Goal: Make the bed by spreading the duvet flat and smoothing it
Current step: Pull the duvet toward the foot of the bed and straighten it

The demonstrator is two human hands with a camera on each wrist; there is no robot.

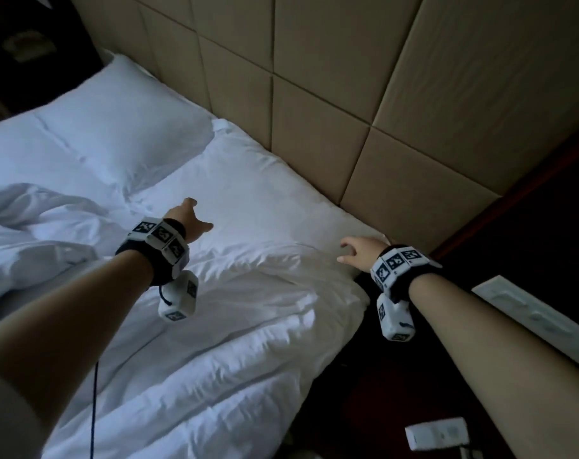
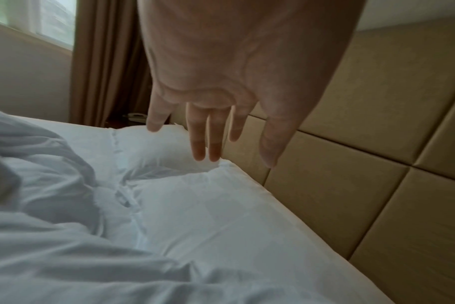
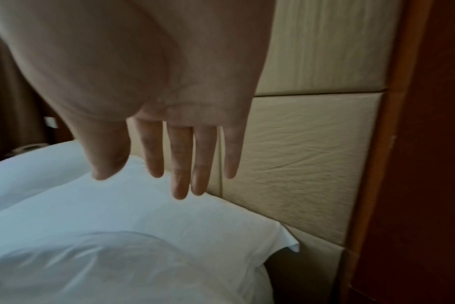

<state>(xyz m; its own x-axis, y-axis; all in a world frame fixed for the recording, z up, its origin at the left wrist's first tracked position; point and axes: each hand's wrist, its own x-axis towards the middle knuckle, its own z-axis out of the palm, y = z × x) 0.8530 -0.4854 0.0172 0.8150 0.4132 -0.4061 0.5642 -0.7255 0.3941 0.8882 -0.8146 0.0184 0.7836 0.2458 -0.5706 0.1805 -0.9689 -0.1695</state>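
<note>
A white duvet [image 1: 215,342] lies rumpled over the bed, bunched in folds at the left [image 1: 33,233]. Its top edge reaches the near pillow [image 1: 248,193]. My left hand [image 1: 190,218] hovers above that pillow with straight fingers [image 2: 205,144], holding nothing. My right hand [image 1: 357,251] hangs over the bed's right corner, fingers [image 3: 181,174] straight and spread, a little above the white fabric [image 3: 143,226]. Whether it touches the fabric I cannot tell.
A second pillow [image 1: 116,127] lies further left by the padded beige headboard [image 1: 347,94]. Dark wooden furniture [image 1: 529,226] borders the bed's right side, with white switch plates [image 1: 533,319] and a white device [image 1: 437,432] on it. A curtain [image 2: 104,61] and window [image 2: 39,18] lie beyond the bed.
</note>
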